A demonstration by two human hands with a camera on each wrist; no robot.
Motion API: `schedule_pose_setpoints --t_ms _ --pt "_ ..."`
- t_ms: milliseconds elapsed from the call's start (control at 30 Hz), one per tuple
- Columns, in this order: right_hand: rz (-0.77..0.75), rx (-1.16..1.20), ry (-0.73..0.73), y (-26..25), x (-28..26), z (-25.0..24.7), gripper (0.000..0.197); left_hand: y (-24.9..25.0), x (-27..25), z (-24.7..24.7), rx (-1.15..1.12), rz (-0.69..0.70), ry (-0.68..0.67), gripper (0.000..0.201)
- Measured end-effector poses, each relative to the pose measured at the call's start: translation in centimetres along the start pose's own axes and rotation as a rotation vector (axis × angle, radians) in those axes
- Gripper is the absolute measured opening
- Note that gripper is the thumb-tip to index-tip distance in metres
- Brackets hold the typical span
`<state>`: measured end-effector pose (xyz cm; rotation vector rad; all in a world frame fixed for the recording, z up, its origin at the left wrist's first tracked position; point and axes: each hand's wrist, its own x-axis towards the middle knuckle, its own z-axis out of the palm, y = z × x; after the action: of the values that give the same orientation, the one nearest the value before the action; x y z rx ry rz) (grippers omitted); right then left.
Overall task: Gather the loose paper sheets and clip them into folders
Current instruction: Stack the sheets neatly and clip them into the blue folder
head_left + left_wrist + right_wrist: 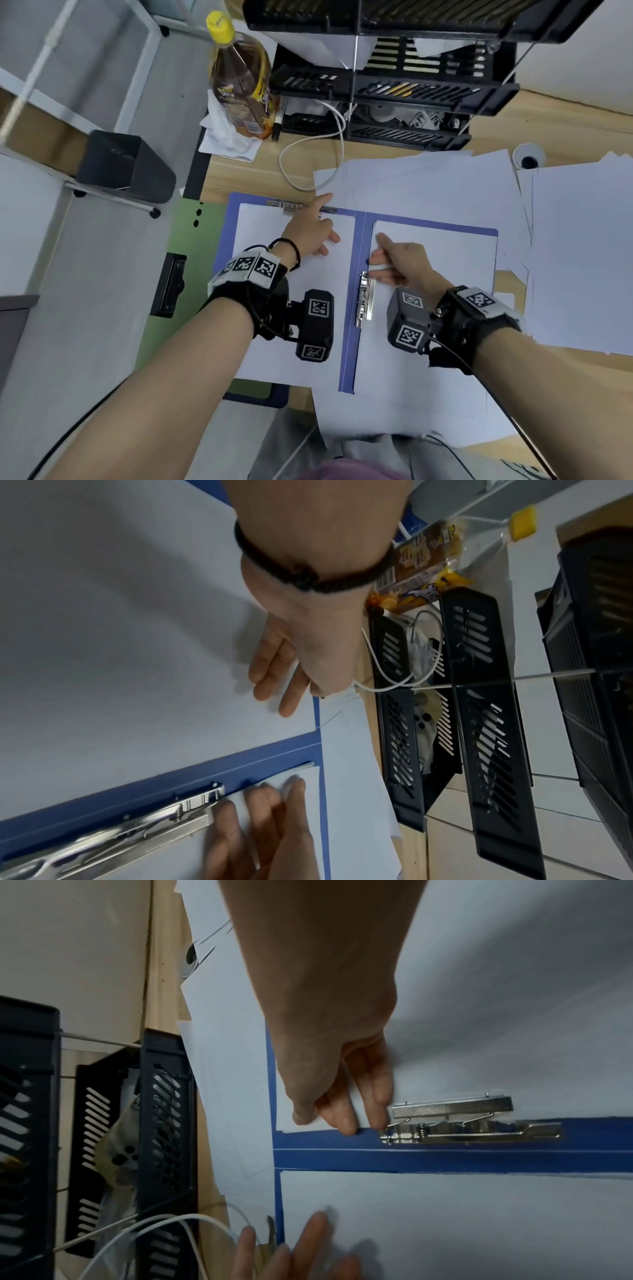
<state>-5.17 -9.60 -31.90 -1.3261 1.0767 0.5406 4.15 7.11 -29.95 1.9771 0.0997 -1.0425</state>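
Note:
An open blue folder [349, 359] lies on the desk with a white sheet [260, 240] on its left half and another sheet [455, 253] on its right half. My left hand [322, 236] rests on the left sheet with straight fingers, its index finger reaching to the metal clip [294, 206] at the top edge. My right hand [380, 263] presses straight fingers on the right sheet's inner edge, just beyond the silver spine clip [364, 301]. In the right wrist view that spine clip [472, 1123] lies beside my fingertips [349, 1129]. Neither hand holds anything.
Loose white sheets [428, 185] spread behind and to the right of the folder, with a further pile [582, 257] at far right. A black tray rack [394, 85], a drink bottle [239, 78], a marker [277, 120] and a white cable [308, 147] stand behind.

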Motion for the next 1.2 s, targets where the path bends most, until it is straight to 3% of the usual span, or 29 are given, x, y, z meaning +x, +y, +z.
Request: schedule_pose_setpoints --t_ms 100,233,367,533,667,833,967,1200 --pt "0.003 -0.005 0.044 0.3 0.5 -0.1 0.04 -0.1 0.6 0.3 0.01 -0.023 -0.014 0.052" --pt "-0.018 -0.075 0.074 0.0 1.1 0.0 0.042 0.1 0.4 -0.6 -0.063 -0.02 -0.011 0.027" --pt "0.016 -0.039 0.014 -0.3 1.4 -0.4 0.04 -0.2 -0.2 -2.6 -0.114 0.016 0.004 0.031" --pt "0.057 -0.015 -0.042 -0.6 1.5 -0.7 0.038 -1.8 -0.3 -5.5 -0.267 0.104 0.152 0.028" --pt "0.063 0.001 -0.011 -0.6 1.3 -0.5 0.04 -3.3 0.5 -7.1 -0.323 0.043 0.236 0.032" --pt "0.042 0.05 0.038 -0.4 1.0 0.3 0.039 -4.6 2.7 -7.5 -0.248 -0.055 0.365 0.027" --pt "0.005 0.025 0.126 0.0 1.0 0.8 0.045 -5.1 4.0 -7.8 -0.114 0.022 0.467 0.023" --pt "0.002 0.039 0.129 -0.2 0.9 0.9 0.044 -5.9 4.2 -8.2 0.05 0.066 0.613 0.011"
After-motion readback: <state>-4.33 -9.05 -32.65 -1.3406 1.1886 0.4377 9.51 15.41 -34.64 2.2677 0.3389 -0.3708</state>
